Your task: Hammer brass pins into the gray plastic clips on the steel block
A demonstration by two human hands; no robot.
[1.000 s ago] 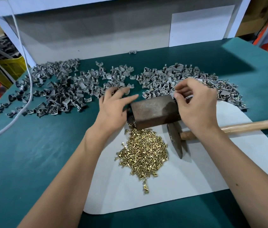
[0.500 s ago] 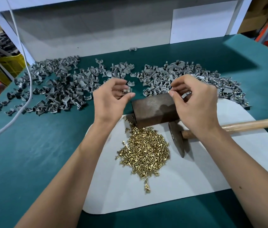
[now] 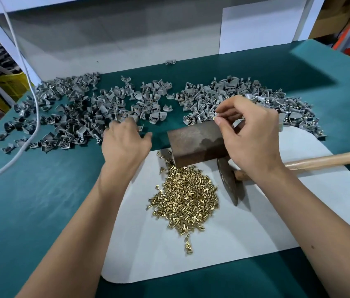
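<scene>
The left hand (image 3: 124, 140) has left the steel block (image 3: 195, 143) since the earlier frame and is now reaching into the left pile of gray clips (image 3: 73, 117), its grip loosely spread, fingertips among the clips; whether it holds one cannot be told. The right hand (image 3: 253, 138) is staying over the block's right end, thumb and forefinger pinching a small brass pin (image 3: 215, 117). The block is sitting at frame centre on the white mat's (image 3: 277, 222) upper edge. The brass pins (image 3: 189, 201) are heaped just below it, the hammer (image 3: 320, 159) lying to the right. Green tabletop (image 3: 30, 201) is lying open at lower left.
</scene>
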